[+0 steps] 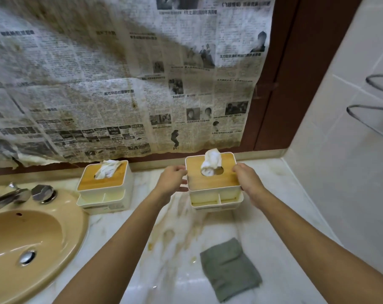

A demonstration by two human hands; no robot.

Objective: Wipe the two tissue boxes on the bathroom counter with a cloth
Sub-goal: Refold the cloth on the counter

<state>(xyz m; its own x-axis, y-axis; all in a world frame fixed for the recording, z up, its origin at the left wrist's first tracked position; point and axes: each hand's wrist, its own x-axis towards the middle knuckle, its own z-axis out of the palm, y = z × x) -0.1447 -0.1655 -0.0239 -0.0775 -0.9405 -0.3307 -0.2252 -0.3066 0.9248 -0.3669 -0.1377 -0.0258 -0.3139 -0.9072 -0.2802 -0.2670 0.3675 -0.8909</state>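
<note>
While the left hand [171, 179] and right hand [247, 178] grip the right box [214, 181] by its sides, the cloth [230, 268] lies behind them on the bench [175, 270], nearer the right arm [306, 238].

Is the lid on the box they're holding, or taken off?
On. The wooden lid sits level inside the white rim of the right tissue box, and a tissue pokes up through its slot.

Stained, torn newspaper [98, 84] covers back wall, maybe over a mirror. Dark red-brown frame [280, 84] at rt. White tiled wall [339, 183] w/ wire rack [351, 108]. Stained marble worktop [175, 270]; beige sink [32, 238], chrome tap [8, 198] at left.
</note>
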